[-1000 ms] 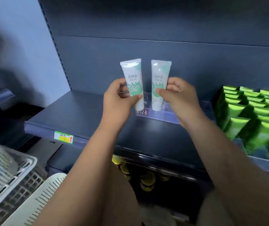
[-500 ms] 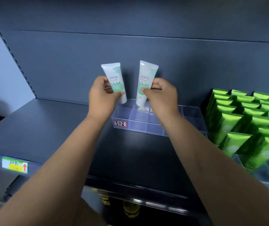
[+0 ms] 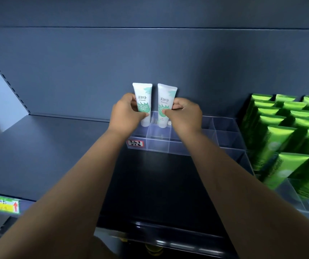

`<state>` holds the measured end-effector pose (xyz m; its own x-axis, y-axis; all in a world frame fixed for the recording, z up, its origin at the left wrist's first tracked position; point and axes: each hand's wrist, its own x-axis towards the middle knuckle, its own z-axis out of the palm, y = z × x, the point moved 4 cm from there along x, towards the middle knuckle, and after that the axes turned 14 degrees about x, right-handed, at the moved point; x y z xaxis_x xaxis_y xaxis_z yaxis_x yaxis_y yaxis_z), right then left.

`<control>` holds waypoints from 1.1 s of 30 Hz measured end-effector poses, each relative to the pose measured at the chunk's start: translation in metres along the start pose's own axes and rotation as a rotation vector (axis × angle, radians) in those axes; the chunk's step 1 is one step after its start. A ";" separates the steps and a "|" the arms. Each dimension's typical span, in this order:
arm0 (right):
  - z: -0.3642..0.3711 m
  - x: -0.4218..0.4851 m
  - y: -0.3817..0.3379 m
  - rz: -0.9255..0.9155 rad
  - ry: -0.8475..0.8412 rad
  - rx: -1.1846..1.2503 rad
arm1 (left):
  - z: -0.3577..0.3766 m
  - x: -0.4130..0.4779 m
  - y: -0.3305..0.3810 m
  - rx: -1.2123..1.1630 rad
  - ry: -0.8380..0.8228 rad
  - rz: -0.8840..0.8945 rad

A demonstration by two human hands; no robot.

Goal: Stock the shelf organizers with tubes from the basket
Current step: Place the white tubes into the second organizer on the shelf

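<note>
Two white tubes with green leaf print stand upright, caps down, at the back row of a clear acrylic organizer [image 3: 157, 144] on the dark shelf. My left hand [image 3: 126, 114] grips the left tube [image 3: 143, 98] between thumb and fingers. My right hand [image 3: 184, 114] pinches the right tube [image 3: 165, 101] the same way. The caps sit in or just over adjacent back compartments; I cannot tell if they touch the bottom. The basket is out of view.
A second organizer holding several bright green tubes [image 3: 288, 133] stands close on the right. The dark shelf [image 3: 43, 152] stretches left of the clear organizer, with a yellow-green price tag [image 3: 2, 203] on its front edge. The blue-grey back panel [image 3: 150, 58] rises behind.
Both hands have carried the tubes forward and down toward the organizer's back compartments. The tubes now stand straight and side by side instead of tilted apart.
</note>
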<state>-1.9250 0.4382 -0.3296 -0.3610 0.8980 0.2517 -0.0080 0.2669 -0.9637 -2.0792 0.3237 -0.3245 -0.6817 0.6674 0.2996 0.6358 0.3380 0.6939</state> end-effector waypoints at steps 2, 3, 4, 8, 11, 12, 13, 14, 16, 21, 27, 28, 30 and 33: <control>0.003 0.001 0.002 -0.025 -0.017 -0.063 | 0.001 0.002 -0.002 0.065 0.018 0.006; 0.004 0.002 0.003 -0.029 -0.025 -0.083 | 0.002 0.002 -0.003 0.087 0.020 0.010; 0.004 0.002 0.004 -0.028 -0.031 -0.097 | 0.003 0.003 -0.004 0.101 0.019 0.011; 0.006 0.004 0.005 -0.024 -0.029 -0.118 | 0.006 0.005 -0.010 0.148 0.016 0.009; 0.007 0.004 0.005 -0.028 -0.023 -0.138 | 0.006 0.005 -0.010 0.170 0.037 0.023; 0.007 0.004 0.005 -0.028 -0.023 -0.140 | 0.006 0.005 -0.010 0.175 0.043 0.022; 0.006 0.004 0.005 -0.028 -0.024 -0.140 | 0.006 0.005 -0.010 0.176 0.046 0.018; 0.006 0.004 0.005 -0.029 -0.024 -0.138 | 0.006 0.006 -0.011 0.172 0.047 0.011; 0.006 0.005 0.005 -0.038 -0.026 -0.139 | 0.006 0.006 -0.012 0.160 0.044 -0.001; 0.009 0.004 0.006 -0.049 -0.049 -0.173 | 0.010 0.007 -0.014 0.152 0.038 -0.021; 0.010 0.004 0.007 -0.050 -0.034 -0.191 | 0.010 0.005 -0.012 0.120 0.061 -0.043; 0.010 0.004 0.007 -0.041 -0.024 -0.184 | 0.010 0.005 -0.012 0.116 0.062 -0.046; 0.009 0.004 0.008 -0.028 -0.007 -0.167 | 0.010 0.005 -0.013 0.125 0.057 -0.045; 0.010 0.006 0.009 -0.031 -0.011 -0.202 | 0.010 0.005 -0.014 0.133 0.051 -0.043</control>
<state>-1.9366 0.4420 -0.3379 -0.3736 0.8845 0.2793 0.1676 0.3606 -0.9175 -2.0874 0.3287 -0.3391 -0.7247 0.6171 0.3065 0.6456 0.4526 0.6151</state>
